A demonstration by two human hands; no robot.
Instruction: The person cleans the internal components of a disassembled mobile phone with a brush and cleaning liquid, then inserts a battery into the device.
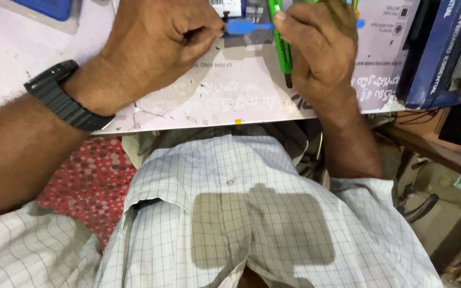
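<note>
Hands at the desk's near edge: our left hand (158,45) pinches 1 end of a flat, bright-blue plastic tool (249,26); our right hand (318,45) grips its other end plus a green screwdriver (283,45) above the white worktop (230,101).

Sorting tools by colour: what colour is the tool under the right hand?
Bright green tool, head view.

You sit at a pale pink worktop (214,101), scuffed and marked. To your right, dark blue boxes (438,48) stand on edge above a brown wooden frame (428,144). A red dotted cushion (89,181) lies beneath the worktop's left side.
</note>
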